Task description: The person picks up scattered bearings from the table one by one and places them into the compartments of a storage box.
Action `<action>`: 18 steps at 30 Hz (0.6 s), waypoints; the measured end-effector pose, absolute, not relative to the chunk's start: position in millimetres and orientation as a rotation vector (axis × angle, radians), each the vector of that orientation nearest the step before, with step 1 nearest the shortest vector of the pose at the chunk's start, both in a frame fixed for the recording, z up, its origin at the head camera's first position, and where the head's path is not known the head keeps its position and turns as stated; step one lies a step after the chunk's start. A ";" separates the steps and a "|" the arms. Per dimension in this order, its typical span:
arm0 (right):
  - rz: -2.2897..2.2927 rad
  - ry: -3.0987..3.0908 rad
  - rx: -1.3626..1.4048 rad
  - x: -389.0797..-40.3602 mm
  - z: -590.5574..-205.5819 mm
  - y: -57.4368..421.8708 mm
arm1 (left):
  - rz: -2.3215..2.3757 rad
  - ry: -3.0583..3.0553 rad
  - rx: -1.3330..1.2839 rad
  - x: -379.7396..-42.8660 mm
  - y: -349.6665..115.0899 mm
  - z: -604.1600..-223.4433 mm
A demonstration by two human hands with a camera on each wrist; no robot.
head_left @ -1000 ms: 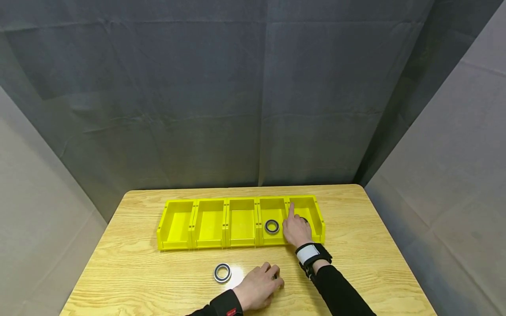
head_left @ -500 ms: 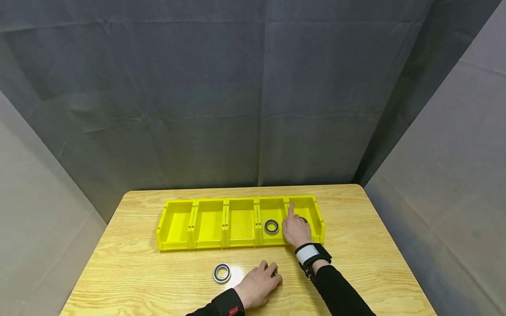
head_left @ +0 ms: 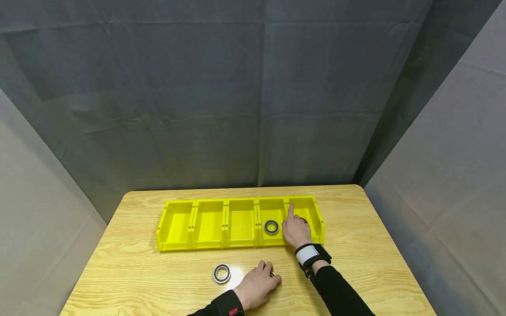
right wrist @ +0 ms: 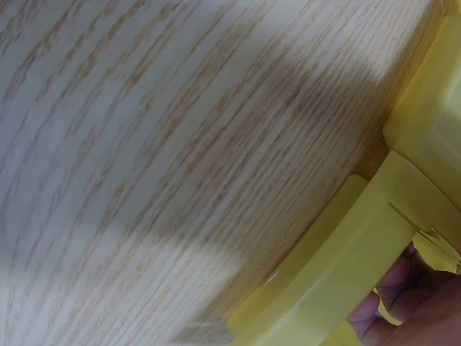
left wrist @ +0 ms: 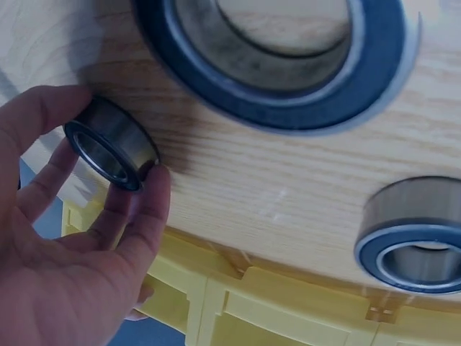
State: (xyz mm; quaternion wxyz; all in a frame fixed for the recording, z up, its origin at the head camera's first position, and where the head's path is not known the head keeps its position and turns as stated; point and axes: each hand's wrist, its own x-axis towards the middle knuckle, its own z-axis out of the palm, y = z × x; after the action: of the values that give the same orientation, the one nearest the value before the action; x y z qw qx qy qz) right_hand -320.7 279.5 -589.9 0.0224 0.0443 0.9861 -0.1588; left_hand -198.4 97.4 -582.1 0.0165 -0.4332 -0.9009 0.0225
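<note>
In the left wrist view, my left hand (left wrist: 79,267) pinches a ball bearing (left wrist: 112,144) between thumb and fingertips, tilted close over the wooden table. From the head view this hand (head_left: 257,285) covers most of that bearing. My right hand (head_left: 296,230) reaches into the rightmost yellow bin (head_left: 319,219), index finger stretched along the divider. A dark curved edge (head_left: 303,219) shows beside its knuckles; I cannot tell whether the hand holds it. In the right wrist view, curled fingers (right wrist: 395,277) show behind the bin's front wall.
Several yellow bins (head_left: 209,243) stand joined in a row. Another bearing (head_left: 271,227) lies in the bin left of my right hand. On the table (head_left: 138,276) lies a bearing (head_left: 222,273); a large-looking bearing (left wrist: 288,108) is nearest the left wrist camera.
My left hand has shifted slightly left, its fingers a little more raised, with the bearing still pinched. The right hand and the bins stay in place.
</note>
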 end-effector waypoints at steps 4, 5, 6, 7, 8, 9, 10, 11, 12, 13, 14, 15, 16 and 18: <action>-0.500 3.057 0.138 -320.2 -589.9 279.2 | 0.036 -2.799 -1.334 -199.6 95.5 -585.6; -0.500 3.058 0.136 -320.3 -590.0 279.2 | 0.030 -2.799 -1.331 -199.7 95.0 -585.9; -0.503 3.058 0.134 -320.3 -590.1 279.2 | 0.022 -2.800 -1.327 -199.8 94.5 -585.7; -0.506 3.058 0.132 -320.4 -590.2 279.3 | 0.015 -2.799 -1.323 -199.9 94.0 -585.4; -0.508 3.056 0.131 -320.5 -590.3 279.3 | 0.007 -2.798 -1.318 -199.9 93.3 -585.1; -0.511 3.054 0.131 -320.7 -590.3 279.5 | 0.000 -2.796 -1.313 -200.1 92.6 -584.8; -0.513 3.052 0.130 -320.9 -590.5 279.8 | -0.007 -2.794 -1.307 -200.3 91.8 -584.1; -0.512 3.049 0.131 -321.0 -590.5 280.0 | -0.017 -2.790 -1.301 -200.6 90.9 -583.5; -0.514 3.045 0.132 -321.1 -590.5 280.1 | -0.021 -2.788 -1.297 -201.2 89.9 -582.7; -0.514 3.042 0.132 -321.2 -590.4 280.2 | -0.026 -2.792 -1.293 -202.0 88.8 -582.5; -0.514 3.039 0.133 -321.3 -590.3 280.3 | -0.038 -2.800 -1.289 -203.2 87.5 -582.5; -0.511 3.036 0.133 -321.5 -590.3 280.4 | -0.052 -2.810 -1.284 -204.5 86.2 -582.0; -0.510 3.033 0.134 -321.6 -590.2 280.4 | -0.068 -2.822 -1.280 -205.9 84.7 -580.9; -0.507 3.028 0.134 -321.8 -590.3 280.3 | -0.095 -2.846 -1.260 -209.2 81.5 -579.2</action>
State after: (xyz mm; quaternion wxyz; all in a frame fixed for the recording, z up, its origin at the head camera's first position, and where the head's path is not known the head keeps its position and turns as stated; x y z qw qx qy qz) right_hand -321.8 280.3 -590.3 0.0343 0.0435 0.9847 -0.1650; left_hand -209.2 81.5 -579.2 0.0140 -0.4045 -0.9139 -0.0304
